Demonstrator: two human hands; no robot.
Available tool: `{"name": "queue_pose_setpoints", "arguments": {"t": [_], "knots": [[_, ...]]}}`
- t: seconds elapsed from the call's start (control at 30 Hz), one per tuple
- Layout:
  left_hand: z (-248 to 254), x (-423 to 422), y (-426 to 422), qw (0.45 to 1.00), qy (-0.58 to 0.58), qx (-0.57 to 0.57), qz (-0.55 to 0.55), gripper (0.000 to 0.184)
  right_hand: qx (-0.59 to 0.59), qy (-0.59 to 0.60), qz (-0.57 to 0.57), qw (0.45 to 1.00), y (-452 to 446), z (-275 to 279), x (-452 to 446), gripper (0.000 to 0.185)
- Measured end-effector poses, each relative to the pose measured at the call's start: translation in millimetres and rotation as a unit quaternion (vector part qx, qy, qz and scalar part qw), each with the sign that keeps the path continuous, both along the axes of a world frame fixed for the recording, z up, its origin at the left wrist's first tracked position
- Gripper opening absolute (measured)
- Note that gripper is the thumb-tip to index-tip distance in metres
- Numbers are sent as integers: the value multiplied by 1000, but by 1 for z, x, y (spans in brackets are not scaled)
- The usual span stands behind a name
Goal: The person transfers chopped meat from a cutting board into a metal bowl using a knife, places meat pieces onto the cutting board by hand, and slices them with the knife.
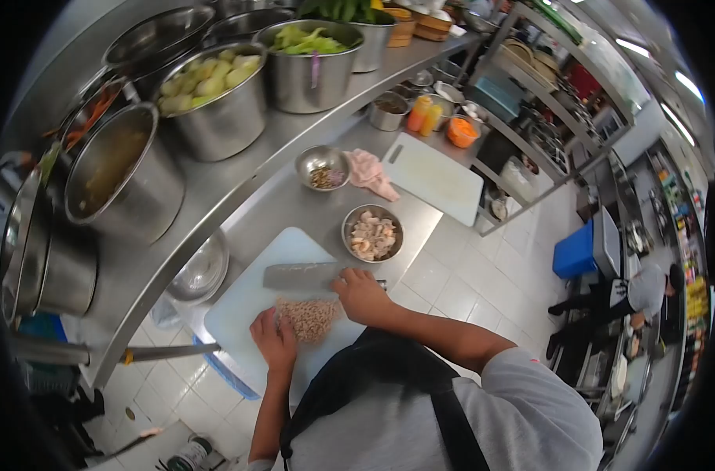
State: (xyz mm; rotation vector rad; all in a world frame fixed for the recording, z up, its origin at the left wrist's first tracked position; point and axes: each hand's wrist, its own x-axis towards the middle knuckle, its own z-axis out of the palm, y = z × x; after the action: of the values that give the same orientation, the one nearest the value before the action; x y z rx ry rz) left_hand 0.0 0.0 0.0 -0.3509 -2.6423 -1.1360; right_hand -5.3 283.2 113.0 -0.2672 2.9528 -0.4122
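Observation:
My right hand (360, 295) is wrapped round the handle end of a broad cleaver (298, 277), whose blade lies across the upper part of a pale cutting board (247, 314). Just below the blade is a flat heap of finely chopped, brownish-pink food (310, 319). At the heap's left edge rests my left hand (274, 339); whether its fingers hold anything is too small to tell. A steel bowl of pale chunks (374, 235) stands beyond the board, near my right hand.
A small steel bowl (323, 168), a pink cloth (371, 174) and a white board (436, 177) are farther back. An empty bowl (200, 271) sits left of the cutting board. Above runs a shelf edge (259, 184) with large pots. Another person (648, 290) stands at far right.

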Motion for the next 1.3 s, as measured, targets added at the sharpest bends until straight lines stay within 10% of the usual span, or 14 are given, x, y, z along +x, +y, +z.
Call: {"name": "queue_pose_setpoints", "arguments": {"t": [0.2, 0.3, 0.37, 0.43, 0.5, 0.57, 0.67, 0.77, 0.93, 0.97, 1.3], "knots": [[9, -5, -7, 999, -4, 52, 1, 44, -129, -104, -50, 985, 52, 36, 58, 22], [6, -10, -10, 995, -38, 86, 15, 43, -105, -260, -73, 957, 125, -19, 93, 25], [5, -13, -12, 990, -68, 116, 29, 42, -7, -230, 106, 967, 208, -139, 143, 24], [7, -15, -12, 986, -99, 127, 46, 43, -84, -231, -304, 920, 260, -211, 218, 27], [8, -21, -9, 982, -121, 130, 64, 45, 16, -276, -452, 848, 337, -368, 324, 29], [5, -19, -12, 979, -140, 126, 75, 46, -93, -529, -514, 669, 349, -271, 332, 44], [11, -9, -8, 981, -164, 26, 99, 52, -149, -478, -562, 658, 370, -288, 347, 55], [26, -1, 15, 973, -191, 52, 122, 52, -119, -463, -474, 740, 415, -357, 315, 57], [33, 3, -20, 916, -222, -232, 239, 69, -230, -257, -499, 795, 454, -399, 189, 47], [41, 6, -22, 895, -248, -258, 268, 72, -212, -212, -406, 863, 449, -486, 168, 48], [172, -13, 124, 834, -250, -374, 321, 72, -387, -197, -606, 666, 555, -399, -17, 51]]}}
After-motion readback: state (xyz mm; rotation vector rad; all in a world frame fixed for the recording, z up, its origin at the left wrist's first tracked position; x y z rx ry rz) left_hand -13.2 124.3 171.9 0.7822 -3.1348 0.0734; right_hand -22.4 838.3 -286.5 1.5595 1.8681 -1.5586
